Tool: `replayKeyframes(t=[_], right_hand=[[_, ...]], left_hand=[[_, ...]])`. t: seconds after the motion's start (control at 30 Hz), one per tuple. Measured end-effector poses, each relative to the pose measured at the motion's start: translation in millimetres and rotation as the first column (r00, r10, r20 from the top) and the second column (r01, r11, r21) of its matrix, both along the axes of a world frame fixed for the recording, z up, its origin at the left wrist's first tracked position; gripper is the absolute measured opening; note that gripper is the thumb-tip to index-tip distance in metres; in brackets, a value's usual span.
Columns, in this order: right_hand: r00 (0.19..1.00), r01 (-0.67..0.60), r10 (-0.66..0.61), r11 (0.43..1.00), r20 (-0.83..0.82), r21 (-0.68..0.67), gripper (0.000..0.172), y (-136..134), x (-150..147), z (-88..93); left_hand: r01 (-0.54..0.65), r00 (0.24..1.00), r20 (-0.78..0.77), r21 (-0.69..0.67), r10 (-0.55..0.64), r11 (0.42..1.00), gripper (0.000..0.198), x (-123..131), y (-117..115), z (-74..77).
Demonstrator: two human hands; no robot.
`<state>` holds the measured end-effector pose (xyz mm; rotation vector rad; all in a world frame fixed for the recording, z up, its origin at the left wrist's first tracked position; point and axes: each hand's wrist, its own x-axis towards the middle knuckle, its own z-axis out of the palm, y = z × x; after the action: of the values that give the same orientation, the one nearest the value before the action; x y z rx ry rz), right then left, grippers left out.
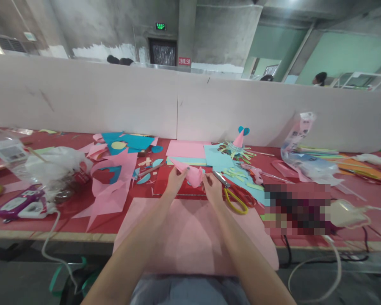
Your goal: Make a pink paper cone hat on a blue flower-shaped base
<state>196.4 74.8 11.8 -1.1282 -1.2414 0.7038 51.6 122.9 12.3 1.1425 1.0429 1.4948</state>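
Observation:
Between both hands, above a red board (165, 183), is a folded piece of pink paper (194, 176) with a long point toward the upper left. My left hand (177, 178) pinches its left side. The fingers of my right hand (212, 185) are closed at its right edge. Just right of that hand lie scissors (236, 200) with yellow and red handles. A pink paper cone (239, 140) with blue round ears stands on fringed paper strips farther back.
Pink paper scraps (114, 186) and blue sheets (130, 143) lie to the left, near a plastic bag (62, 163) and a purple-white device (22, 205) with a cord. Light blue paper (218, 156) lies behind my hands. A pink glue gun (252, 173) rests at right. A white partition (120, 101) stands behind.

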Motion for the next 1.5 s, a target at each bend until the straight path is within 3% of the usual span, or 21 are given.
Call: replayKeyframes(t=[0.2, 0.37, 0.53, 0.73, 1.0, 1.5], right_hand=[[0.999, 0.009, -0.010, 1.000, -0.038, -0.030, 0.031, 1, -1, -2.0], [0.978, -0.120, 0.113, 0.992, -0.176, -0.031, 0.034, -2, -3, 7.2], [0.960, -0.176, 0.159, 0.983, -0.232, -0.054, 0.033, 4, -1, 5.0], [0.935, -0.221, 0.180, 0.970, -0.306, -0.105, 0.033, 5, -1, 3.7], [0.931, -0.254, 0.203, 0.957, -0.303, -0.141, 0.035, 3, -1, 4.7], [0.975, -0.177, 0.162, 0.980, -0.150, -0.089, 0.040, 5, 1, -0.9]], left_hand=[[-0.028, 0.997, -0.072, 0.054, 0.032, 0.998, 0.035, -1, 0, -3.0], [-0.033, 0.999, -0.003, -0.021, 0.033, 0.999, 0.042, -2, 2, 0.0], [0.061, 0.990, 0.133, -0.122, -0.044, 0.991, 0.039, -3, -1, 4.8], [0.148, 0.979, 0.156, -0.112, -0.130, 0.983, 0.043, -2, -3, 5.3], [0.190, 0.979, 0.096, -0.105, -0.181, 0.976, 0.044, 0, -8, 8.3], [0.162, 0.986, 0.059, -0.122, -0.155, 0.979, 0.045, 3, -5, 4.2]])
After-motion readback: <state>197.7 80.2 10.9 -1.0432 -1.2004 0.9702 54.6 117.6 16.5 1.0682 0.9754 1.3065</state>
